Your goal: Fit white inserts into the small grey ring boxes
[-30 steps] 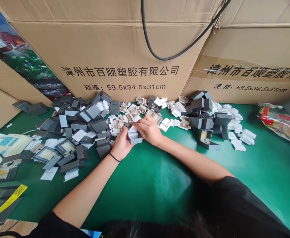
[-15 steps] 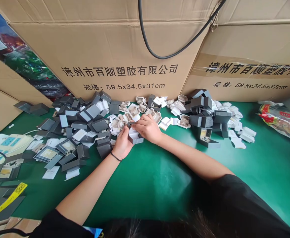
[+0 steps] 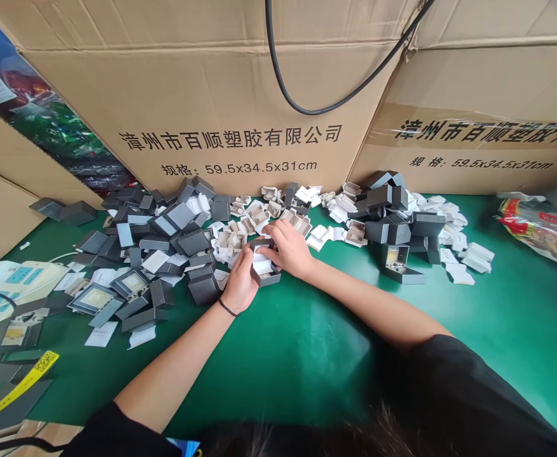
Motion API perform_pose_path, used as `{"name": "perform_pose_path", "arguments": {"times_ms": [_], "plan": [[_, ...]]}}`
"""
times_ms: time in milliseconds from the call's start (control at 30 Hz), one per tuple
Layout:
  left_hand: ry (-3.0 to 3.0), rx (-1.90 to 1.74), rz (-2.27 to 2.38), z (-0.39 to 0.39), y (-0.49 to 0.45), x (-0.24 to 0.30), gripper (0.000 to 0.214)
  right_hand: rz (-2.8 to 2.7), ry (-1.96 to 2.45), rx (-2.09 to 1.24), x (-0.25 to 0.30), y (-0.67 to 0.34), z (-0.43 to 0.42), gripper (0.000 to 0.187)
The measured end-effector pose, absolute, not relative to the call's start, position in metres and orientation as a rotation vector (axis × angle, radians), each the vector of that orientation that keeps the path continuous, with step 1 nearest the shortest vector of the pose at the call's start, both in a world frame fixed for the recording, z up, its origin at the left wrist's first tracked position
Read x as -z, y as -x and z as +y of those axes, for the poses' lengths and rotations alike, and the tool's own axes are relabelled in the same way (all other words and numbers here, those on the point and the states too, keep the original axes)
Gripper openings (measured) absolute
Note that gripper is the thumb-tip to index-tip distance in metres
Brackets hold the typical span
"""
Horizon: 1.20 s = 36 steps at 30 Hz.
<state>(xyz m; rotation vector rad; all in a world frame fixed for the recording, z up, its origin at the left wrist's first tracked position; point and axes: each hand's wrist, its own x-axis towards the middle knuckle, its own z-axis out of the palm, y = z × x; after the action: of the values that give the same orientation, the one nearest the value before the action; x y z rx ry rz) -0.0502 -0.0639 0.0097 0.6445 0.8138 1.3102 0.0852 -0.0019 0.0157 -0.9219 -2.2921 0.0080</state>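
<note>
A small open grey box (image 3: 268,274) with a white insert in it sits between both my hands at the middle of the green table (image 3: 288,355). My left hand (image 3: 240,285) wraps round its left side, a black band on that wrist. My right hand (image 3: 288,249) curls over the top, its fingertips pressing on the white insert inside the box. Just behind the hands lies a heap of white and beige inserts (image 3: 245,228).
Piles of grey boxes (image 3: 164,241) lie to the left and more grey boxes (image 3: 397,222) with white inserts to the right. Large cardboard cartons (image 3: 221,95) stand behind, with a black cable (image 3: 307,108) hanging across. A printed plastic bag (image 3: 540,231) lies far right.
Both hands have stayed on the grey box, turning and tilting it a little while the right fingers pushed the white insert further down. The view shifted slightly.
</note>
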Motion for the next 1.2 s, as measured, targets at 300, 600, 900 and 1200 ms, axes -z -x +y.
{"name": "perform_pose_path", "arguments": {"times_ms": [300,600,900,1200], "plan": [[-0.747,-1.315,0.940,-0.063,0.048,-0.017,0.037,-2.486,1.048,-0.108,-0.050,-0.090,-0.008,0.024],[-0.667,-1.210,0.862,-0.070,0.047,-0.027,0.030,-2.400,1.697,-0.358,-0.074,-0.152,0.045,0.039],[-0.799,-1.003,0.857,-0.074,0.047,-0.039,0.034,-2.189,1.720,-0.413,-0.041,-0.151,0.054,0.016],[-1.649,-0.978,0.924,-0.065,0.037,-0.041,0.020,-1.529,1.372,-1.105,-0.035,-0.167,0.045,0.022]]}}
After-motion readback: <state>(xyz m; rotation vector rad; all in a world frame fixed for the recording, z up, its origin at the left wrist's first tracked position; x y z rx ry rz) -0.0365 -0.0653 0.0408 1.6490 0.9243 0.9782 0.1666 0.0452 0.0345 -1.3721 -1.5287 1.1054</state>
